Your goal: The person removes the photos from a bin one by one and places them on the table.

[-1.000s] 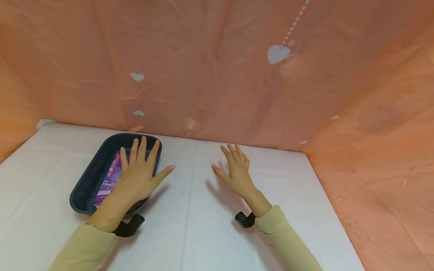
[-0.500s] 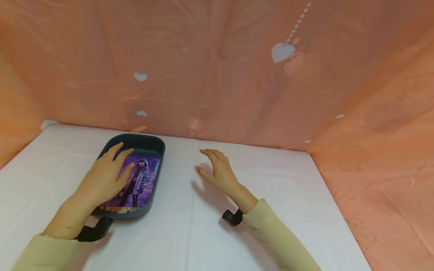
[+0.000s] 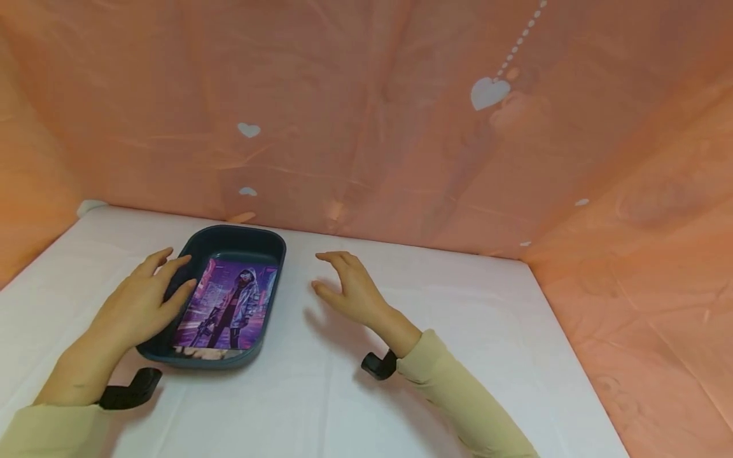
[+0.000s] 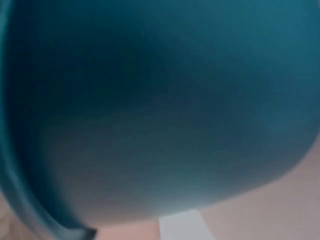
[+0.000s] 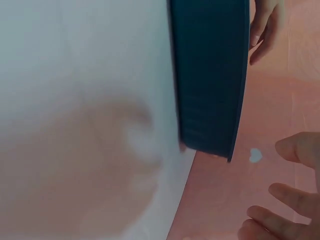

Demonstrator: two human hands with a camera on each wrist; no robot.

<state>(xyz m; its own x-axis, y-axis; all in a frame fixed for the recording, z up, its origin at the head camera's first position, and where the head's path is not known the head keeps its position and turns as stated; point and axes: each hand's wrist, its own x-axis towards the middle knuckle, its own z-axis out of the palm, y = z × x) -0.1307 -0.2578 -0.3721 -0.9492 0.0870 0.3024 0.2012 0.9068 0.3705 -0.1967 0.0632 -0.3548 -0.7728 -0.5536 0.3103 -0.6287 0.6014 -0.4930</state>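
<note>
A dark blue plastic tray (image 3: 246,239) stands at the left of the white table. Inside it lies a purple printed picture (image 3: 229,305) of a hooded figure, with the edge of another print (image 3: 212,353) showing beneath. Over the tray's left rim my left hand (image 3: 128,312) hovers, fingers loosely bent and holding nothing. To the right of the tray my right hand (image 3: 355,289) hangs above the table with its fingers relaxed, its shadow below. The tray's outer wall (image 4: 175,100) fills most of the left wrist view; the right wrist view shows the tray's side (image 5: 210,75).
A white-covered table (image 3: 286,407) bears the tray. Orange sheeting (image 3: 355,114) with white hearts rises behind it and at both sides. A black wrist camera mount (image 3: 132,389) sits below the left wrist, and another mount (image 3: 379,366) below the right.
My left hand has moved left from over the tray's middle to its left rim, uncovering the picture. My right hand has shifted left, closer to the tray.
</note>
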